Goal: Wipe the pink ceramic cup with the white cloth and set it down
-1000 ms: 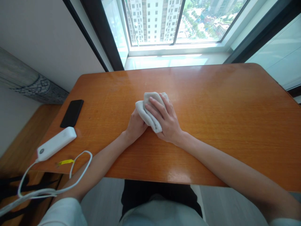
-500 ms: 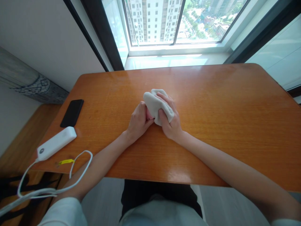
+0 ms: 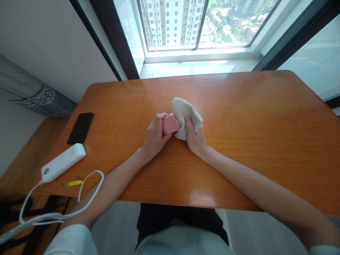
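Note:
Around a small pink box-like object [image 3: 170, 124] my left hand [image 3: 154, 134] is closed, with the fingers at its left side. Its flat, angled face shows, but its exact kind cannot be made out. My right hand [image 3: 197, 140] grips a crumpled white cloth [image 3: 183, 109], thumb on the near side and the other fingers hidden behind the fabric. The cloth's left edge touches the right side of the pink object. Both hands are close together over the middle of the wooden table [image 3: 252, 141].
On the table's left lie a black phone [image 3: 80, 128] and a white power strip [image 3: 63, 163]. A white cable [image 3: 91, 202] with a yellow tag [image 3: 74, 183] loops over my left forearm. Beyond the far table edge is a window [image 3: 175, 24].
My right hand and the cloth have shifted right, off the pink object's front. Its face, mostly covered before, now shows. The left hand has barely moved.

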